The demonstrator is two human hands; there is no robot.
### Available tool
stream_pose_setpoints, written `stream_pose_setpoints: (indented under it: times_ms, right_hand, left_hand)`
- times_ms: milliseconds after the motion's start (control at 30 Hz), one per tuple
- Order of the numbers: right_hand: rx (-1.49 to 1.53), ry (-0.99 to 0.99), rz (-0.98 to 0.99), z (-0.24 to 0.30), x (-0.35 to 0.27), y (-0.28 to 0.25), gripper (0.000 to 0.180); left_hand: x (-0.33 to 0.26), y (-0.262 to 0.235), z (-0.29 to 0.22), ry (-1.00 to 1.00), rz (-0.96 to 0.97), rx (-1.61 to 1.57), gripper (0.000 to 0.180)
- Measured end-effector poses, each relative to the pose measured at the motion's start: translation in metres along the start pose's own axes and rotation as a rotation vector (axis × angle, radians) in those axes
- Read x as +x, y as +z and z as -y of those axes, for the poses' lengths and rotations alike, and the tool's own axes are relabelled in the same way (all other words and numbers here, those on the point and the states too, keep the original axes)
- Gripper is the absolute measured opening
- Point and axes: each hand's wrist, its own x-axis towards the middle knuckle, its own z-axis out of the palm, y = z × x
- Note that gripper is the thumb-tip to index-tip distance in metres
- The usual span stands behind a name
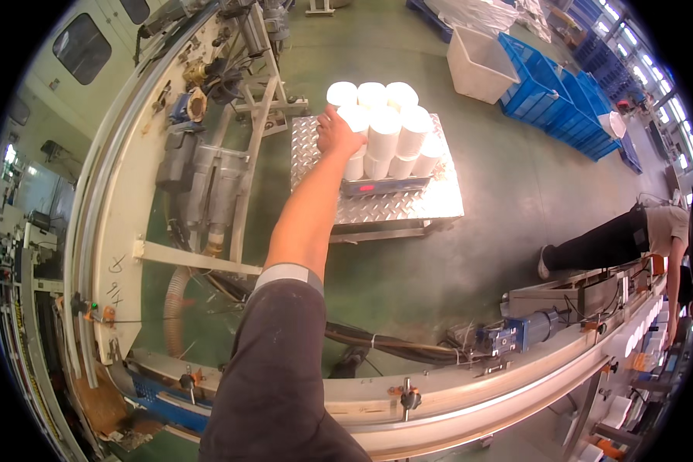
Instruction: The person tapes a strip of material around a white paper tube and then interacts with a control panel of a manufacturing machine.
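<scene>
My left hand (339,133) reaches forward over the conveyor rail, its fingers curled round the left side of the front-left white cylindrical container (354,118). Its thumb lies across the front of that container. Several more white containers (383,132) stand upright in close rows, with others beneath them. They rest on a low bench scale (386,185) with a red lit display, which sits on a metal table (393,208) with a raised-tread top. My right hand is out of view.
A conveyor rail (470,400) with clamp knobs crosses the foreground. Machine framing (239,154) with motors stands at left. A white bin (481,65) and blue crates (543,88) are at the far right. Another person (647,231) bends over the line at right. Cables (393,346) run behind the rail.
</scene>
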Motion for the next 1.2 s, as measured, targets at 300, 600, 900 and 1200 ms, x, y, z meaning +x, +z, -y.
stream_pose_setpoints:
  times_ms: [300, 600, 900, 1200]
  right_hand:
    - [-0.057, 0.011, -0.035, -0.007, 0.025, -0.003, 0.044]
    - [0.007, 0.026, -0.053, -0.002, 0.034, -0.005, 0.041]
    - [0.326, -0.637, -0.413, 0.174, 0.076, -0.069, 0.026]
    - [0.256, -1.677, 0.533, 0.337, -0.112, -0.063, 0.015]
  left_hand:
    - [0.028, 0.028, -0.001, 0.089, -0.093, -0.068, 0.103]
    - [-0.027, -0.045, 0.065, 0.281, -0.023, -0.575, 0.1]
    - [-0.228, -0.117, 0.088, -0.161, 0.706, -1.727, 0.069]
    - [-0.472, -0.138, 0.044, -0.081, 1.06, -1.632, 0.082]
